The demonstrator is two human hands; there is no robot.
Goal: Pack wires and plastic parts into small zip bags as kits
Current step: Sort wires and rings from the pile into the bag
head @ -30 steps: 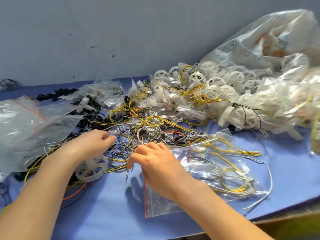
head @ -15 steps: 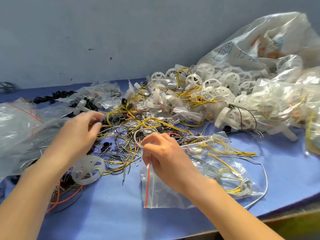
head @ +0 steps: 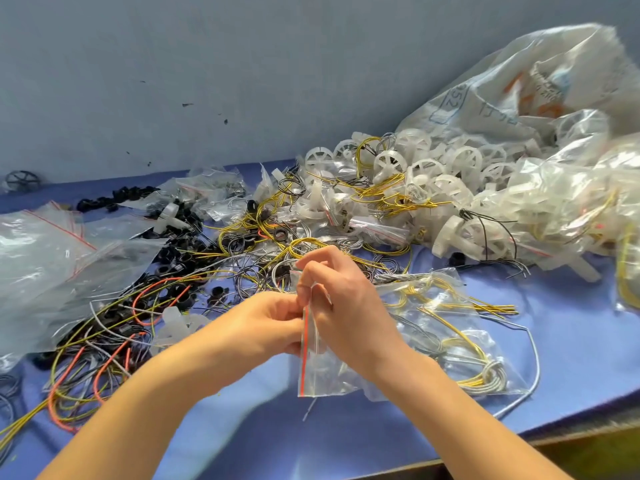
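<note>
While the right hand (head: 346, 306) pinches the top of a small red-striped zip bag (head: 313, 372), held upright over the near middle of the blue table (head: 571, 341), the left hand (head: 263, 323) curls its fingers at the bag's mouth; what they clamp cannot be told. The bag is probably being opened. Next, its lips need spreading to take a coil from the wire tangle (head: 242, 258) just beyond.
</note>
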